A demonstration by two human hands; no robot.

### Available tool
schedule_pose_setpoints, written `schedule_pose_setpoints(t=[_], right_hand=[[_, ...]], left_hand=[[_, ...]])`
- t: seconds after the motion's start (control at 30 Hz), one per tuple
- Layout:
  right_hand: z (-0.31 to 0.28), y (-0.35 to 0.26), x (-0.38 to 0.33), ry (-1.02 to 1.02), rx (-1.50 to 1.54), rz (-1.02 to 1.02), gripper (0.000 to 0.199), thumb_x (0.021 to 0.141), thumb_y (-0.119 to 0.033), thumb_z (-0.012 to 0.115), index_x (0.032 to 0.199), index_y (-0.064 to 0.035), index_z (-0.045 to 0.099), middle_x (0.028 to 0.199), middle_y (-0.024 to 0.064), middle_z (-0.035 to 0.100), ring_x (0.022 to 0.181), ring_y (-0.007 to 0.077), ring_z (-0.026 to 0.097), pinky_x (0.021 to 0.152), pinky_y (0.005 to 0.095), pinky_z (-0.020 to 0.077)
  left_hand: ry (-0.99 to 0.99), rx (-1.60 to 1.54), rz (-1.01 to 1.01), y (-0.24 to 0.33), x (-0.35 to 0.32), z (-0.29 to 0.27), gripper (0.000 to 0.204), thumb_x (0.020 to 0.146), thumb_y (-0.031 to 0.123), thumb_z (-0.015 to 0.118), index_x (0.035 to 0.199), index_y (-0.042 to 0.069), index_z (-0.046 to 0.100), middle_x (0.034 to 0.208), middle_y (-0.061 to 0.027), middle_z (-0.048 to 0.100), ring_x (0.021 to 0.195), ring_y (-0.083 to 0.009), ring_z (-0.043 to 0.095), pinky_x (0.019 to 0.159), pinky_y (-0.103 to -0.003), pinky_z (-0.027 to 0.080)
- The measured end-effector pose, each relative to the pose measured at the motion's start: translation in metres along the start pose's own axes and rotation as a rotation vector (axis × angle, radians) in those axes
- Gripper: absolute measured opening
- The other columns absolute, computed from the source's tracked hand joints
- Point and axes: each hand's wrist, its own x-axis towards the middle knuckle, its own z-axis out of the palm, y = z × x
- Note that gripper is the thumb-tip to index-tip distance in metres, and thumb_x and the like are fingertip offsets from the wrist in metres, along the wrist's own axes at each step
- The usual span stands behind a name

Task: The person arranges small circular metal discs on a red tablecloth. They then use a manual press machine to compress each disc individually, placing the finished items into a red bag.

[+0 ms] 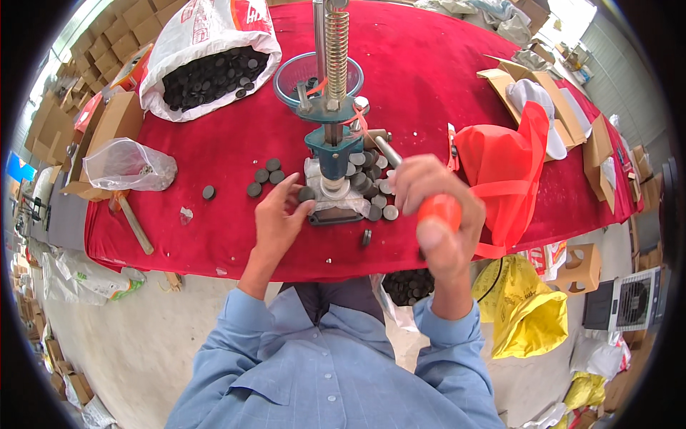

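A green hand press (334, 146) with a tall spring column stands on the red-covered table in front of me. My right hand (437, 207) is wrapped round the red-orange handle (441, 209) of its lever. Left of the press head, my left hand (281, 212) pinches a small black disc (306, 194) between thumb and fingers. Directly under the ram is a round pale seat (334, 187) on the press base; whether a disc lies in it is hidden. Grey and black discs (374, 175) are heaped to the right of the base, and several black discs (261, 175) lie to the left.
A white sack (153, 93) of black discs lies at the far left, near a blue-rimmed basket (355, 64) behind the press. A clear bag (132, 166) and hammer (136, 223) lie left. The right side holds a red bag (493, 157), a cap (532, 100) and cartons.
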Motion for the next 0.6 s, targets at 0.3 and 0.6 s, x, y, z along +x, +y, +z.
schedule_pose_setpoints(t=[0.3, 0.6], right_hand=[[0.004, -0.01, 0.035, 0.103, 0.059, 0.237, 0.027, 0.088, -0.027, 0.07, 0.084, -0.0006, 0.064, 0.077, 0.0025, 0.06, 0.073, 0.011, 0.055, 0.068, 0.0285, 0.0456], [0.009, 0.041, -0.092, 0.032, -0.013, -0.13, 0.031, 0.077, -0.034, 0.072, 0.085, -0.0047, 0.063, 0.091, 0.0138, 0.065, 0.105, 0.0386, 0.063, 0.086, 0.0482, 0.0533]], left_hand=[[-0.03, 0.121, 0.107, 0.013, 0.019, 0.037, 0.065, 0.078, 0.015, 0.092, 0.134, 0.001, 0.063, 0.104, -0.0138, 0.072, 0.083, -0.0273, 0.069, 0.074, -0.039, 0.058], [0.028, 0.507, 0.247, -0.034, 0.027, -0.012, 0.032, 0.092, 0.008, 0.076, 0.123, 0.002, 0.074, 0.127, -0.0141, 0.068, 0.111, -0.0344, 0.062, 0.095, -0.044, 0.052]])
